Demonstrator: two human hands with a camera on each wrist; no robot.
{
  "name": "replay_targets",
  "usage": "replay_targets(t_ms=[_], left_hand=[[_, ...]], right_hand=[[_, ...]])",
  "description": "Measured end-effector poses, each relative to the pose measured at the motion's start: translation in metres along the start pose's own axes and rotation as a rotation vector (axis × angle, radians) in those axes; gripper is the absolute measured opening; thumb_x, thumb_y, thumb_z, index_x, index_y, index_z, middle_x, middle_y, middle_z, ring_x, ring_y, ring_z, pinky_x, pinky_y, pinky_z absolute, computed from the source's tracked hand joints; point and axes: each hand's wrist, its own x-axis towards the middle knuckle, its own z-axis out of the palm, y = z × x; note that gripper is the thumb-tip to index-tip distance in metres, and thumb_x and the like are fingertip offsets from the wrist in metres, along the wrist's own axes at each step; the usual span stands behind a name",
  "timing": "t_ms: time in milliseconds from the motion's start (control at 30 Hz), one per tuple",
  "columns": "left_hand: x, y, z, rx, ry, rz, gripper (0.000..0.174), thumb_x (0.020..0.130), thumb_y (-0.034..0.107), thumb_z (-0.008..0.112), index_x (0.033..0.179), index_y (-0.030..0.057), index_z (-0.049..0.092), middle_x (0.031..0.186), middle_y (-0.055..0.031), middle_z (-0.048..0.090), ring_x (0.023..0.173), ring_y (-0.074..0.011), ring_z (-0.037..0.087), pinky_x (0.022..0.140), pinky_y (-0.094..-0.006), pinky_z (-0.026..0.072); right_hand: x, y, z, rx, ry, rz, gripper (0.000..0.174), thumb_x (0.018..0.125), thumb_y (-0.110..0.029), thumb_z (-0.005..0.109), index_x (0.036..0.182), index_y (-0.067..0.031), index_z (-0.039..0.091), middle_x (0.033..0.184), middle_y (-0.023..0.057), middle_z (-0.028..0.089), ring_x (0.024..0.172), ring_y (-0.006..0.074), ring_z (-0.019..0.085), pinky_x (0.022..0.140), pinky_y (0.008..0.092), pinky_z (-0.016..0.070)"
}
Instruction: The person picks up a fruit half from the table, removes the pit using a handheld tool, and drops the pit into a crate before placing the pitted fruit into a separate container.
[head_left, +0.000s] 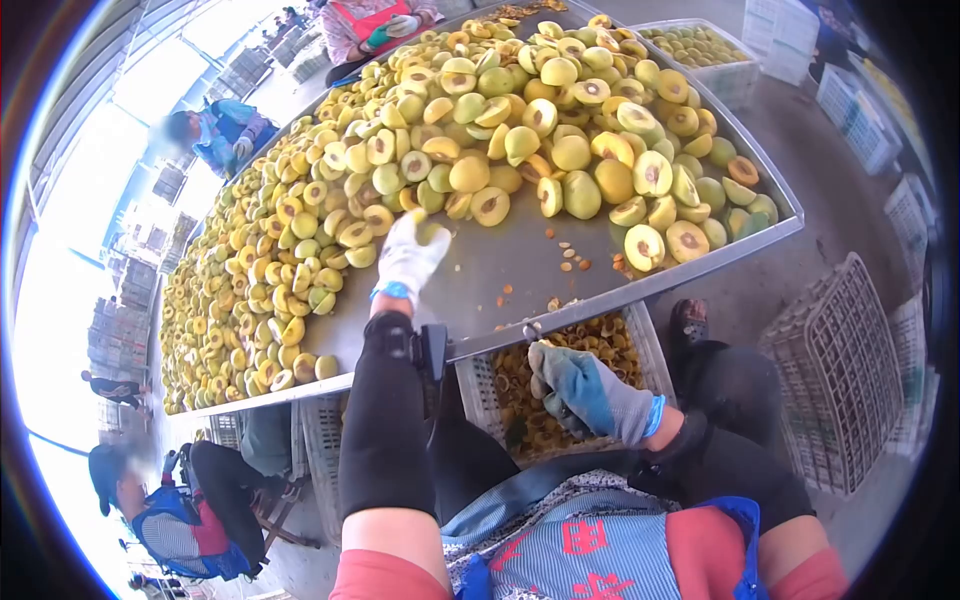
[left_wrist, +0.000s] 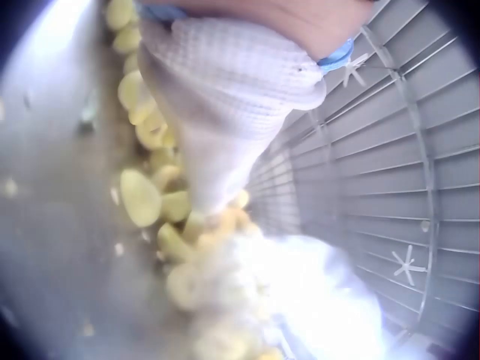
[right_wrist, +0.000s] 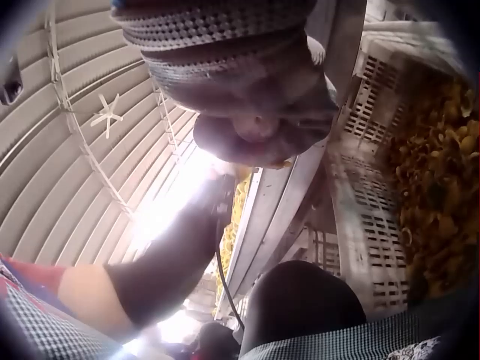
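In the head view, my left hand (head_left: pixel 410 260), in a white glove, reaches over the metal table at the pile's near edge. A blurred yellow-green fruit piece (head_left: pixel 428 233) lies between its fingers and thumb. The left wrist view shows the glove (left_wrist: pixel 225 105) from behind, its fingertips hidden. My right hand (head_left: pixel 590 392), in a grey-blue glove, is curled at the table's front edge, gripping a small tool with a metal tip (head_left: pixel 532 329). The right wrist view shows this glove (right_wrist: pixel 240 90) dark, the tool hidden. Halved fruits (head_left: pixel 490 206) are heaped beyond my hands.
Below the table edge (head_left: pixel 640 286) stands a crate (head_left: pixel 483 400) of fruit scraps (head_left: pixel 520 395). Loose pits (head_left: pixel 567 253) lie on the metal. An upright grey crate (head_left: pixel 840 370) is at the right. Other people sit around the table and at the lower left.
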Motion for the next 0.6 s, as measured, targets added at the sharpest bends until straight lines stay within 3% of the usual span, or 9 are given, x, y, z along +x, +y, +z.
replay_targets(t_ms=[67, 133, 200, 233, 300, 333, 433, 467, 600], left_hand=[[0.012, 0.005, 0.013, 0.043, -0.128, 0.017, 0.060, 0.083, 0.040, 0.074, 0.130, 0.0046, 0.060, 0.121, -0.0154, 0.068, 0.111, -0.0319, 0.065, 0.098, -0.0397, 0.0497], [0.018, 0.008, 0.009, 0.140, -0.153, 0.113, 0.057, 0.085, 0.038, 0.073, 0.129, 0.0038, 0.059, 0.116, -0.0128, 0.070, 0.104, -0.0291, 0.068, 0.091, -0.0386, 0.0528], [0.003, 0.013, 0.004, -0.374, -0.210, -0.079, 0.054, 0.090, 0.034, 0.070, 0.133, 0.0047, 0.056, 0.118, -0.0122, 0.069, 0.101, -0.0255, 0.068, 0.085, -0.0356, 0.0542], [-0.009, 0.021, -0.005, -0.630, -0.231, -0.177, 0.052, 0.093, 0.032, 0.069, 0.136, 0.0052, 0.054, 0.119, -0.0119, 0.069, 0.099, -0.0237, 0.068, 0.082, -0.0342, 0.0549], [-0.047, 0.043, -0.027, -1.073, -0.301, -0.183, 0.050, 0.097, 0.033, 0.064, 0.137, 0.0050, 0.052, 0.118, -0.0133, 0.068, 0.100, -0.0224, 0.067, 0.081, -0.0320, 0.0549], [-0.069, 0.056, -0.035, -1.297, -0.331, -0.186, 0.049, 0.099, 0.033, 0.061, 0.138, 0.0050, 0.051, 0.118, -0.0140, 0.068, 0.100, -0.0217, 0.067, 0.080, -0.0310, 0.0549], [-0.122, 0.094, -0.034, -1.132, -0.218, 0.038, 0.050, 0.106, 0.040, 0.046, 0.135, -0.0008, 0.053, 0.114, -0.0204, 0.067, 0.095, -0.0225, 0.067, 0.080, -0.0314, 0.0549], [-0.133, 0.102, -0.032, -1.188, -0.238, -0.045, 0.050, 0.106, 0.041, 0.044, 0.132, -0.0012, 0.055, 0.112, -0.0202, 0.068, 0.092, -0.0222, 0.066, 0.079, -0.0315, 0.0546], [-0.161, 0.126, -0.025, -1.359, -0.201, -0.289, 0.053, 0.108, 0.043, 0.036, 0.124, -0.0013, 0.060, 0.107, -0.0197, 0.069, 0.084, -0.0209, 0.064, 0.076, -0.0318, 0.0536]], right_hand=[[0.008, 0.006, -0.001, 0.022, 0.013, -0.065, 0.041, 0.107, -0.047, 0.045, 0.099, -0.0098, 0.059, 0.077, -0.0020, 0.055, 0.053, 0.0062, 0.047, 0.041, 0.0244, 0.0376], [0.015, 0.009, -0.005, 0.088, 0.018, -0.123, 0.035, 0.108, -0.038, 0.048, 0.110, -0.0058, 0.063, 0.083, -0.0039, 0.059, 0.068, 0.0038, 0.050, 0.058, 0.0215, 0.0434], [0.024, 0.018, -0.003, 0.119, 0.061, -0.250, 0.031, 0.108, -0.026, 0.053, 0.116, 0.0005, 0.065, 0.094, -0.0047, 0.064, 0.084, 0.0035, 0.053, 0.074, 0.0213, 0.0481], [0.025, 0.018, 0.000, 0.097, 0.076, -0.305, 0.031, 0.107, -0.026, 0.053, 0.116, 0.0009, 0.065, 0.094, -0.0038, 0.065, 0.085, 0.0043, 0.054, 0.076, 0.0221, 0.0484], [0.027, 0.018, 0.005, 0.047, 0.101, -0.415, 0.031, 0.107, -0.026, 0.055, 0.117, 0.0017, 0.066, 0.095, -0.0019, 0.066, 0.087, 0.0058, 0.054, 0.079, 0.0237, 0.0490], [0.028, 0.019, 0.006, -0.056, 0.149, -0.433, 0.032, 0.106, -0.027, 0.056, 0.117, 0.0015, 0.065, 0.092, 0.0048, 0.070, 0.085, 0.0083, 0.055, 0.077, 0.0284, 0.0502], [0.029, 0.023, 0.009, -0.234, 0.202, -0.523, 0.032, 0.105, -0.028, 0.058, 0.118, 0.0009, 0.065, 0.091, 0.0139, 0.072, 0.084, 0.0110, 0.057, 0.076, 0.0333, 0.0510], [0.029, 0.024, 0.009, -0.277, 0.205, -0.543, 0.037, 0.105, -0.033, 0.057, 0.119, 0.0006, 0.065, 0.093, 0.0193, 0.072, 0.082, 0.0136, 0.059, 0.076, 0.0363, 0.0516], [0.025, 0.025, 0.011, -0.287, 0.200, -0.507, 0.048, 0.103, -0.043, 0.057, 0.120, 0.0018, 0.064, 0.095, 0.0195, 0.073, 0.084, 0.0157, 0.063, 0.080, 0.0369, 0.0524]])
